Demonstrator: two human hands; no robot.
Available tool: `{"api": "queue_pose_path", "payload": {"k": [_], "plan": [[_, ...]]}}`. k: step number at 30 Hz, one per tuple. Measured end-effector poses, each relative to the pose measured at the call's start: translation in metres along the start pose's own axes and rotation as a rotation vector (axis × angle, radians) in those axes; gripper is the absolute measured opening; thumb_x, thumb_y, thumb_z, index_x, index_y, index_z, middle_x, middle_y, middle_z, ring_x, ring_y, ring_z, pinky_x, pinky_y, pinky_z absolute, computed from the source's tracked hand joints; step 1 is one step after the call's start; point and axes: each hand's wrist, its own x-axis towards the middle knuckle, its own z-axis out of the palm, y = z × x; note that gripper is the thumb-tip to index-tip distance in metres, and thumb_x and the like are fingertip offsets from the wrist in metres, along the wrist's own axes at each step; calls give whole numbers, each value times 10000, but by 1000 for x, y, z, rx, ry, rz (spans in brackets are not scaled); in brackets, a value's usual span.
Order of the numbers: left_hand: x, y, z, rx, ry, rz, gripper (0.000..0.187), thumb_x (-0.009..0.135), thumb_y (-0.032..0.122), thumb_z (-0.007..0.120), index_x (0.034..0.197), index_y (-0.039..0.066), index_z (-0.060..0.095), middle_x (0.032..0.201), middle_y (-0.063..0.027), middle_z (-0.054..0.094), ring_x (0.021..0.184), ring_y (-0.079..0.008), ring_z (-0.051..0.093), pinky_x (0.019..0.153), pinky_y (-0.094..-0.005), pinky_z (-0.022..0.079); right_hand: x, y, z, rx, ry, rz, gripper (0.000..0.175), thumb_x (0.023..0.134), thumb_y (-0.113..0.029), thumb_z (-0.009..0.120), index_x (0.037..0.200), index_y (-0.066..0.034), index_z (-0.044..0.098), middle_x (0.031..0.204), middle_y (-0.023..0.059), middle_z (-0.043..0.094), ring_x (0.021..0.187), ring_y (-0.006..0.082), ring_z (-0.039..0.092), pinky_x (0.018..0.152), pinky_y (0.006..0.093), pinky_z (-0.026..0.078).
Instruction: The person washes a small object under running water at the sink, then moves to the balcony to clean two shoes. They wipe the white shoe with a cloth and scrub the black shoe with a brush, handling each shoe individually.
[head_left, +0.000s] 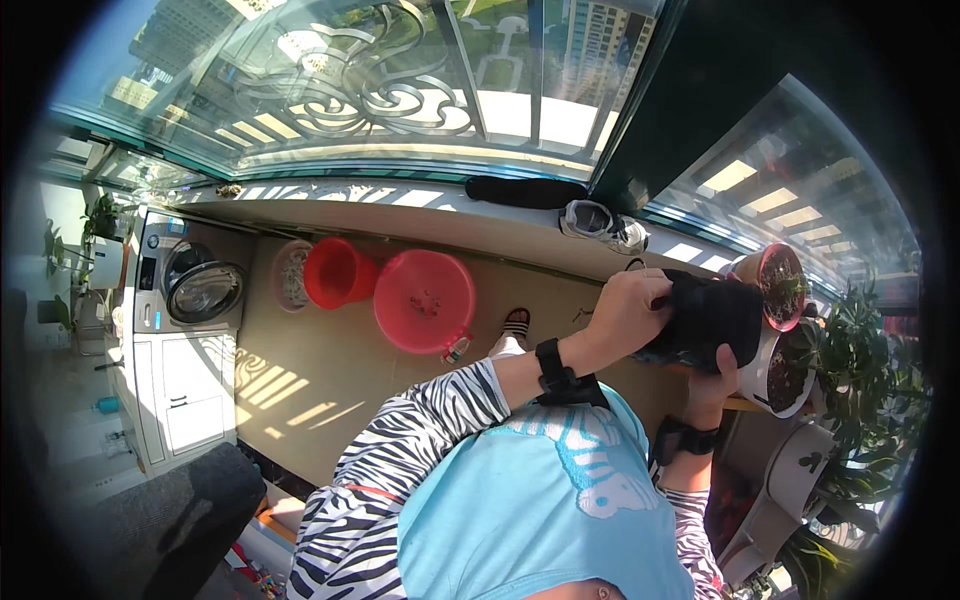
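Note:
A dark, soft item (709, 319), black and apparently cloth, is held up in front of me to the right. My left hand (630, 307) pinches its near upper edge, with the fingers bent around it. From below, my right hand (712, 379) grips the lower side, its thumb lying across the front. Most of the right fingers are hidden behind the item. A black wristband (555, 366) is on my left wrist, and another strap (686, 439) is on the right. What the item is exactly, I cannot tell.
Potted plants (784, 289) crowd the right side. A sneaker (602, 225) and a flat black object (525, 193) lie on the window ledge. On the floor stand a pink basin (424, 281), a red bucket (337, 274) and a small bottle (457, 349). The washing machine (196, 274) has its door ajar.

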Motion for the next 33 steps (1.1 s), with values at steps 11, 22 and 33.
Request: {"api": "queue_pose_path", "payload": {"k": [11,22,33], "plan": [[15,-19,-27,-150,-281,-41,858,710,294,814,1411,84,366,1313,-116,493,1217,-228,458,990,-351,382,12,8,-24,367,161,31,719,839,-368,529,1447,-52,310,1409,161,444,1290,308,447,1076,436,360],[-31,-54,-16,405,0,-76,1192,620,404,859,1495,40,136,1429,-169,273,1356,-337,266,1097,-568,232,12,6,-13,421,469,-24,590,893,-412,516,1358,-53,460,1367,115,504,1275,304,461,1087,472,345],[-38,-63,-46,-1378,-159,-417,1003,759,720,579,1506,166,204,1533,-27,284,1394,-260,291,1145,-461,220,-13,20,58,690,254,175,687,885,-222,645,1457,-258,266,1422,48,410,1299,256,423,1078,459,345]]}}
